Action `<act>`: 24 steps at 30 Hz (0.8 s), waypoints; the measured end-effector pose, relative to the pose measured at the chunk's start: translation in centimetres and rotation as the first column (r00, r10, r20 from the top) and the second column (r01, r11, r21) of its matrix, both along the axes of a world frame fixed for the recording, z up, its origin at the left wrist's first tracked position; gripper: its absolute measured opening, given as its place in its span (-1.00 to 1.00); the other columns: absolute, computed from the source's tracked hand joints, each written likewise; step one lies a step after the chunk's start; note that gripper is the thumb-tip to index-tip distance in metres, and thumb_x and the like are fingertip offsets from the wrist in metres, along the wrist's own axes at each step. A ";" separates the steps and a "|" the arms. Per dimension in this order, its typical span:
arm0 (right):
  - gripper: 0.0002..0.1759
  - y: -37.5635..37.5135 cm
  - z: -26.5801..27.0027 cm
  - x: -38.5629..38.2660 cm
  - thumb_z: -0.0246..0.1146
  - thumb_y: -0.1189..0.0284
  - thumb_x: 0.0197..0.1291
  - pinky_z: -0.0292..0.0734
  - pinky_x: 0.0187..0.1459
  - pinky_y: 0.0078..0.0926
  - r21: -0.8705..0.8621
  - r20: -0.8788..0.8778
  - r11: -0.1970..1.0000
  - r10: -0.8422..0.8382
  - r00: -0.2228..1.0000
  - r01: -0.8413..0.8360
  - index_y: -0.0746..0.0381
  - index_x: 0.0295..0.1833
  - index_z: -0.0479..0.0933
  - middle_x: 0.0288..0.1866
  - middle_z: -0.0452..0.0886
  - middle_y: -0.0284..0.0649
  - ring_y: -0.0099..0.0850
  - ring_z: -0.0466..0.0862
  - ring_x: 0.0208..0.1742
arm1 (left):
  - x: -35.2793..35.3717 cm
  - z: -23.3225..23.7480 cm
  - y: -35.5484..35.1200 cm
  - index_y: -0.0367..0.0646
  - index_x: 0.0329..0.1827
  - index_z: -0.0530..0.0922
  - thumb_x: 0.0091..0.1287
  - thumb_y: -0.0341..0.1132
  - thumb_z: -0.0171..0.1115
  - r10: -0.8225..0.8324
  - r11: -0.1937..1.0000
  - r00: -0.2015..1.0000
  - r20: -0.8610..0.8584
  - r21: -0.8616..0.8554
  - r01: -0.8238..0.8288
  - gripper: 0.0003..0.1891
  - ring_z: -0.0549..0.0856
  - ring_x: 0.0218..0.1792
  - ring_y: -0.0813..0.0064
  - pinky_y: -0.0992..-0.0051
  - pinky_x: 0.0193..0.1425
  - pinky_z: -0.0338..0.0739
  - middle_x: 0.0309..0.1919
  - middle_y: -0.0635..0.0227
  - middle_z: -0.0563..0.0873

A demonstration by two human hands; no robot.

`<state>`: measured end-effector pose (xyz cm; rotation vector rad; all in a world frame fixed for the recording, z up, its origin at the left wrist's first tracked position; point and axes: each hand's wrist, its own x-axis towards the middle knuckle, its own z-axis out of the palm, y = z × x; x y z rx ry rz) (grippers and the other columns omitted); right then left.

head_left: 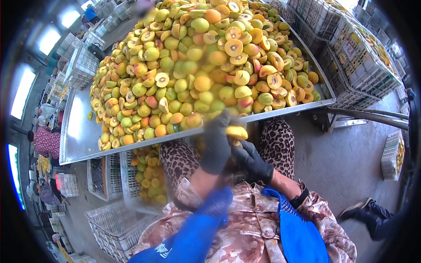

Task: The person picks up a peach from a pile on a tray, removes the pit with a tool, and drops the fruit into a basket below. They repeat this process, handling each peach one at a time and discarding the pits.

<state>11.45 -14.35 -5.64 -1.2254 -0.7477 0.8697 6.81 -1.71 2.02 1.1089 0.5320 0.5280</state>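
Observation:
My left hand [217, 142], in a dark glove and blurred, is closed just past the metal table's front edge; what it grips is hidden. Close against it on the right, my right hand [253, 162], also dark-gloved, has its fingers closed on a yellow fruit piece [237, 132]. The piece shows between the two hands, with a paler cut part below it. Beyond them a large heap of whole and halved yellow, green and orange fruit [175, 70] covers much of the metal table [76, 127].
White crates [118, 223] stand at lower left, one holding fruit [151, 175]. Full crates [355, 57] are stacked at the right. A co-worker in a patterned top [46, 141] is at the far left. Someone's dark shoe [372, 215] shows at lower right.

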 end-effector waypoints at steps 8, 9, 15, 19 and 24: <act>-0.62 1.5 1.5 -0.7 0.11 0.26 0.59 0.53 -0.10 -0.37 0.087 0.206 0.994 -0.077 0.975 0.060 0.35 0.23 0.51 -0.14 0.62 -0.26 -0.44 0.58 -0.15 | -0.7 1.2 -0.7 -0.33 -0.25 0.72 0.66 -0.09 0.11 0.201 0.928 0.976 0.087 0.301 -0.218 -0.54 0.76 -0.41 0.42 0.49 -0.25 0.66 -0.40 0.19 0.80; -0.62 1.6 1.4 -0.8 0.11 0.26 0.59 0.54 -0.08 -0.39 0.081 0.075 0.997 0.009 0.997 -0.015 0.35 0.25 0.51 -0.12 0.62 -0.25 -0.45 0.58 -0.14 | -0.8 1.3 -0.3 -0.33 -0.24 0.72 0.66 -0.10 0.10 0.206 0.896 0.973 0.102 0.379 -0.229 -0.54 0.77 -0.40 0.41 0.47 -0.23 0.67 -0.38 0.17 0.81; -0.53 1.7 1.8 -0.7 0.10 0.23 0.61 0.61 -0.08 -0.43 0.074 -0.078 0.989 0.135 0.988 -0.130 0.31 0.42 0.46 -0.05 0.64 -0.25 -0.45 0.64 -0.13 | -1.4 3.3 0.7 -0.30 -0.35 0.65 0.59 0.09 0.06 -0.143 0.985 0.987 0.072 0.108 0.135 -0.42 0.71 -0.41 0.36 0.40 -0.23 0.60 -0.43 0.19 0.75; -0.47 0.5 4.3 -0.2 0.08 0.17 0.64 0.67 -0.04 -0.39 -0.001 -0.009 0.924 0.384 0.923 -0.384 0.26 0.52 0.41 0.07 0.68 -0.21 -0.36 0.73 -0.08 | -3.2 0.0 2.6 -0.24 -0.32 0.64 0.65 0.12 -0.02 -0.252 0.963 0.955 0.154 -0.054 0.263 -0.41 0.69 -0.38 0.28 0.29 -0.13 0.62 -0.40 0.16 0.74; -0.70 1.3 1.6 -1.2 0.23 0.19 0.48 0.62 -0.26 -0.15 0.032 0.370 0.977 0.185 0.910 -0.211 0.22 0.01 0.58 -0.33 0.71 -0.08 0.00 0.73 -0.32 | -16.4 -3.6 13.7 -0.29 -0.14 0.71 0.68 -0.06 0.06 0.421 0.737 0.880 -0.219 0.648 -0.192 -0.55 0.78 -0.16 0.25 0.24 -0.04 0.69 -0.19 0.18 0.80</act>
